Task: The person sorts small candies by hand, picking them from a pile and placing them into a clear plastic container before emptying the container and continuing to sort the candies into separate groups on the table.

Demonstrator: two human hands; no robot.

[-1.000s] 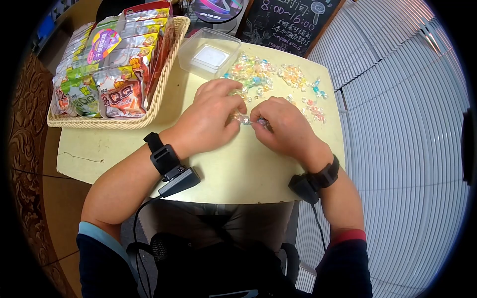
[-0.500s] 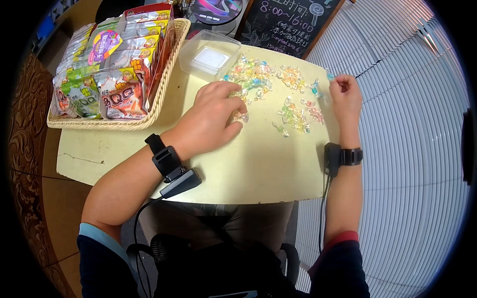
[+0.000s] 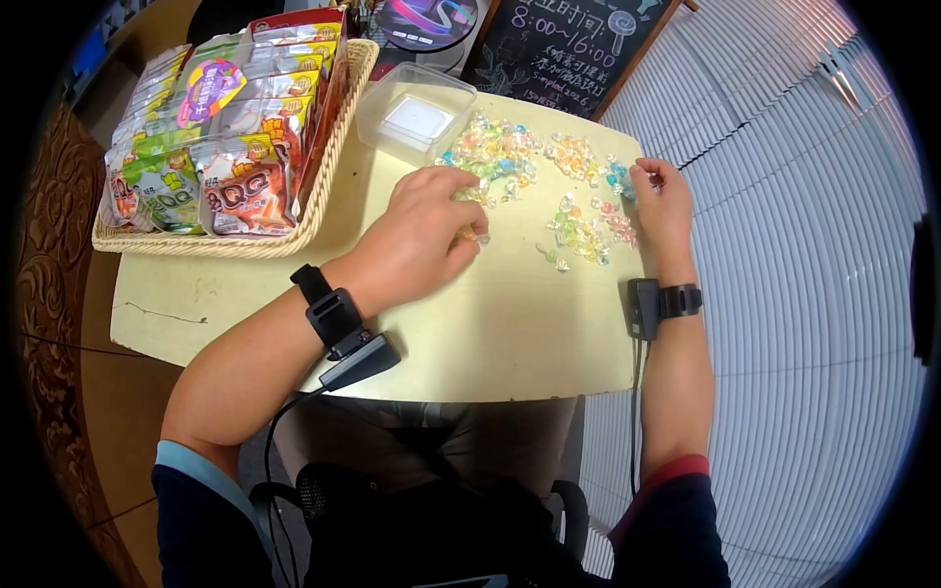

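Note:
My left hand rests on the table with its fingers curled at the near left edge of a large mixed pile of wrapped candies. Between its thumb and forefinger show a few clear-wrapped candies, partly hidden by the fingers. At the table's right edge, my right hand is beside a small cluster of blue candies. Its thumb and forefinger are slightly apart, and no candy shows between them. Nearby lie orange-yellow candies, pink candies and green-yellow candies in separate groups.
A clear plastic box stands behind the large pile. On the left, a wicker basket holds packaged snacks. A chalkboard sign stands behind the pale table. White blinds hang to the right.
My right hand has moved left and slightly nearer to me; the blue candy at its fingertips is now among the blue cluster. My left hand has barely moved.

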